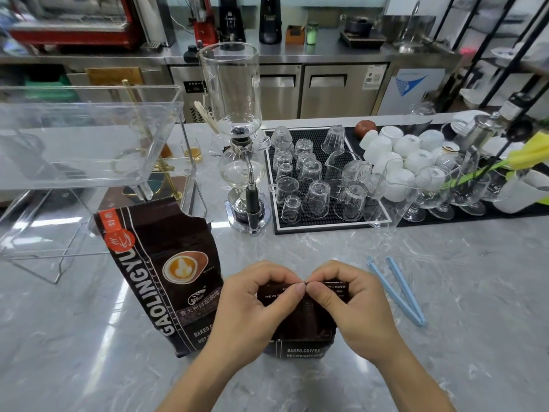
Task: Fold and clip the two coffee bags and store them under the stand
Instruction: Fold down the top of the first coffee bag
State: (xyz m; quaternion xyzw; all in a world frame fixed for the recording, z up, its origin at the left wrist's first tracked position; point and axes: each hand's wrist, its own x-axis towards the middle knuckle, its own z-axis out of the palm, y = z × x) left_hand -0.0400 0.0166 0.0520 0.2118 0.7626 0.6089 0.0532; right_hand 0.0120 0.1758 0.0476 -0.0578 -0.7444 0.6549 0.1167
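Left hand (252,304) and right hand (353,304) both pinch top edge of near bag (300,319) at 6 o'clock; second bag (160,278) stands at 9, unfolded; clips (398,289) at 3, stand (80,144) at 10. Keep fold level, crease tight, thumbs spreading outward before reaching for clip

2 dark brown coffee bags stand on the grey marbled tabletop. The taller bag (166,281), left of centre, is upright and leans slightly left, its torn top open, printed "GAOLINGYU" down its front beside a latte picture. The shorter bag (300,319), at lower centre just right of it, has its top folded down, pinched along the crease. 2 pale blue clips (396,289) lie at right of centre, meeting at their near ends. The clear acrylic stand (89,135) sits at upper left.
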